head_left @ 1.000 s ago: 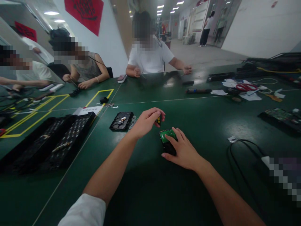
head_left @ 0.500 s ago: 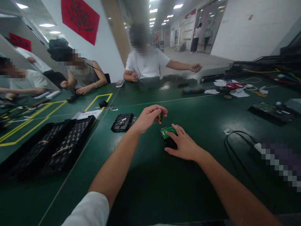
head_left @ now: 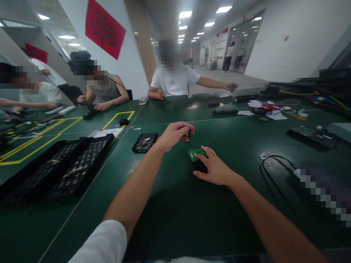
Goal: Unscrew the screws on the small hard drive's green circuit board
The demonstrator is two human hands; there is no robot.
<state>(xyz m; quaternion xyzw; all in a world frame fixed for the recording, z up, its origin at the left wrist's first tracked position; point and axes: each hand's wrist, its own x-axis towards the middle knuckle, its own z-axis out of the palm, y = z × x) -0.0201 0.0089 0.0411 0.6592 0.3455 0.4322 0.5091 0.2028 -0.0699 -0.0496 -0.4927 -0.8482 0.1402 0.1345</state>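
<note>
A small black hard drive with a green circuit board (head_left: 196, 155) on top lies on the green table (head_left: 175, 204). My right hand (head_left: 214, 168) rests over its near right side, fingers spread and pressing on it. Just above and to the left of the drive, my left hand (head_left: 174, 134) is closed around a small screwdriver with a yellow and black handle (head_left: 187, 136), its tip pointing down toward the board. A second black drive (head_left: 144, 141) lies open further left.
Two black slotted trays (head_left: 68, 166) sit at the left. A black cable loop (head_left: 274, 171) lies at the right, with another circuit board (head_left: 311, 133) beyond it. Three seated people work along the far side, amid tools, papers and yellow floor-tape lines.
The view has tilted up slightly. Both hands stay at the drive, the left still pinching the screwdriver above the board. The person opposite has stretched an arm out to the right.
</note>
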